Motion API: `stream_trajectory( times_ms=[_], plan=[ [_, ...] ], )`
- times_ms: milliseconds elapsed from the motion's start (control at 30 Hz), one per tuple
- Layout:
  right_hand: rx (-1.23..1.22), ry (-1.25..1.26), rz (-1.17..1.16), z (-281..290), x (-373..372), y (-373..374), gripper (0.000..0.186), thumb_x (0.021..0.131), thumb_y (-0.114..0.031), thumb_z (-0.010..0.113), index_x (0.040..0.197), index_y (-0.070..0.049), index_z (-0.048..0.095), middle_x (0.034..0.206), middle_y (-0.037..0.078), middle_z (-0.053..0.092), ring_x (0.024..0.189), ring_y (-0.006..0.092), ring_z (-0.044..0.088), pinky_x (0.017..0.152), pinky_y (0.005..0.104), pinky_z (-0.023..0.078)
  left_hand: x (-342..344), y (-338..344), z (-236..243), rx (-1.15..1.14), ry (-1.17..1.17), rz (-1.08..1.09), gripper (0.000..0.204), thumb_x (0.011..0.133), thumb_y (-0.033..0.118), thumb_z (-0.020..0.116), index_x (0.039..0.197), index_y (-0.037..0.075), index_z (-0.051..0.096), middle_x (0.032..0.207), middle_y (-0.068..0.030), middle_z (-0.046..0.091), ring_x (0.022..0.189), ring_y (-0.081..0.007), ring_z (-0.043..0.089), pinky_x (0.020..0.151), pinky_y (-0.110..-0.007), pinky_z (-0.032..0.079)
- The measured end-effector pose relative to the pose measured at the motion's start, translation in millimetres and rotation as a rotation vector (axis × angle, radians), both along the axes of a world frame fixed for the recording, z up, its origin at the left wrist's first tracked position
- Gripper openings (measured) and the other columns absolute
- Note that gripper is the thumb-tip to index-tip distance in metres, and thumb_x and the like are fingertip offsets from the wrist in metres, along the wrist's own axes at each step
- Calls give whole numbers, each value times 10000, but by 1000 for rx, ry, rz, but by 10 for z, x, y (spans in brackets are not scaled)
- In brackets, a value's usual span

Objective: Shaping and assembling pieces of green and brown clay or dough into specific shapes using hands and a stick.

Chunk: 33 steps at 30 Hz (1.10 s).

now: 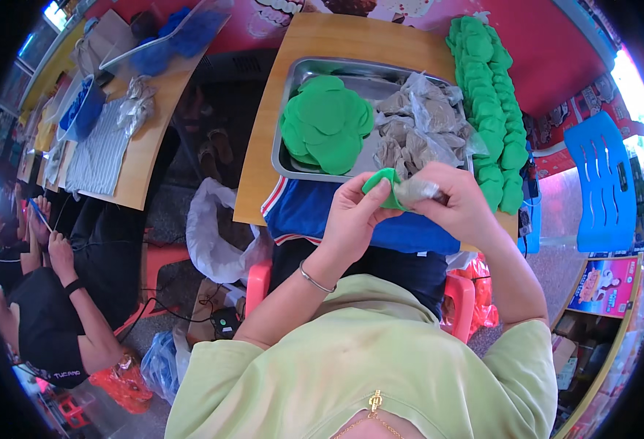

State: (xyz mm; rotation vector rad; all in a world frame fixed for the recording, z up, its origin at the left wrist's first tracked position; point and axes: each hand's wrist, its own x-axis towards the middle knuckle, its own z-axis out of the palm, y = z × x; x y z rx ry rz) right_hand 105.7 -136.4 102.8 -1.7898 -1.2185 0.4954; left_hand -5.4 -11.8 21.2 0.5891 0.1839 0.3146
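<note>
Fingers of my left hand [355, 212] are pinched on a bent green piece [385, 175], held up at the near edge of the metal tray [314, 175]; those of my right hand [459, 196] curl round a blurred greyish item [418, 192], its kind unclear. Good practice, I judge: a light left pinch at the rim, thumb flat, lest the soft-looking green crease or tear under the right hand's pressure.

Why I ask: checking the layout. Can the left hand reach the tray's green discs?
Likely yes: the green discs lie beyond the left hand, only the metal tray's rim between, though the hand holds a green piece.
</note>
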Motion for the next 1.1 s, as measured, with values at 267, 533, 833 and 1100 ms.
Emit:
stream_trajectory(
  times_ms=[267, 533, 833, 1100],
  plan=[
    [-53, -6, -98, 18, -130, 4, 140, 818, -76, 616, 935, -12, 574, 822, 118, 597, 750, 232, 607, 664, 295, 465, 7, -13, 31, -71, -27, -4, 173, 930, 170, 543, 1053, 56, 585, 972, -43, 635, 868, -135, 631, 732, -306, 562],
    [78, -227, -152, -23, -66, 51, 149, 822, -52, 607, 951, -20, 539, 823, 109, 585, 730, 217, 592, 659, 291, 466, 1, -24, 34, -9, 20, -25, 191, 947, 190, 512, 1047, 45, 585, 983, -53, 630, 902, -145, 630, 756, -351, 574],
    [229, -356, -68, -56, -97, 27, 112, 762, 0, 654, 867, -20, 622, 836, 90, 591, 734, 217, 605, 636, 288, 487, -34, -8, 67, -78, -179, -20, 197, 939, 162, 520, 1075, 41, 595, 991, -64, 636, 902, -162, 636, 781, -385, 575],
    [112, -360, -57, -38, -109, 12, 101, 749, -19, 666, 840, -43, 630, 819, 81, 576, 718, 227, 603, 618, 307, 482, -26, -45, 89, 205, -79, 33, 194, 929, 123, 536, 1088, 24, 584, 991, -57, 614, 914, -142, 615, 796, -330, 558]
  ],
)
